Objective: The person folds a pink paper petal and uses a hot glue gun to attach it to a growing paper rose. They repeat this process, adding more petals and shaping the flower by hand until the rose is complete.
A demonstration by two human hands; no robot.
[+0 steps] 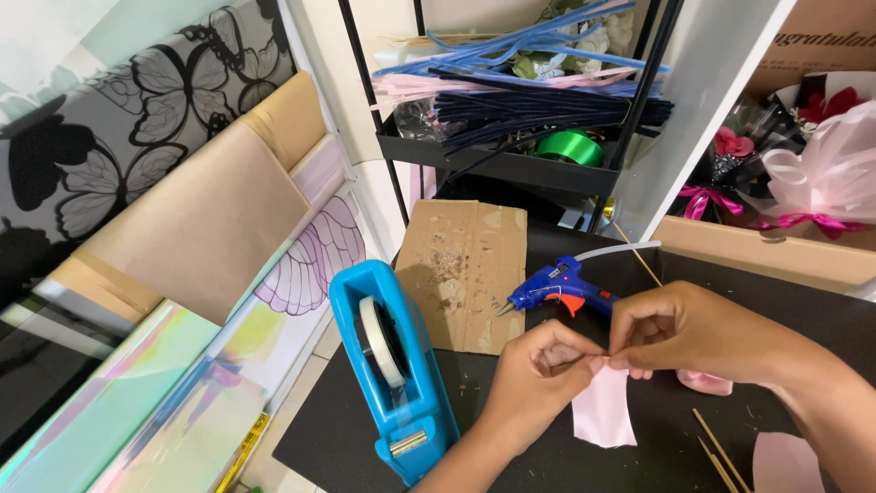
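A dark work table point(365, 420) is seen from above, with two bare hands meeting over it near the lower middle of the view. A pale pink petal-shaped piece point(604, 411) is pinched at its top edge between both hands and hangs down from them, its lower end lying on or just above the table. It is held by the edge, so its broad face hangs free.

The left hand point(538, 370) is curled almost closed, thumb and forefinger pressed onto the upper corner of the piece. The right hand point(680, 333) is likewise closed to a pinch, its fingertips touching those of the left at the same edge (whether anything else is held inside the fingers cannot be told).

Just behind the hands a blue glue gun point(561, 290) lies on its side, its nozzle pointed at a scrap of brown cardboard point(461, 274) marked with dried drips, apparently laid there to catch glue. A blue tape dispenser point(392, 365) stands to the left, within easy reach. Thin wooden sticks point(716, 447) and another pink piece point(785, 461) lie at the lower right. Behind, a black shelf point(511, 164) holds bundled stems and a green ribbon roll point(570, 146).
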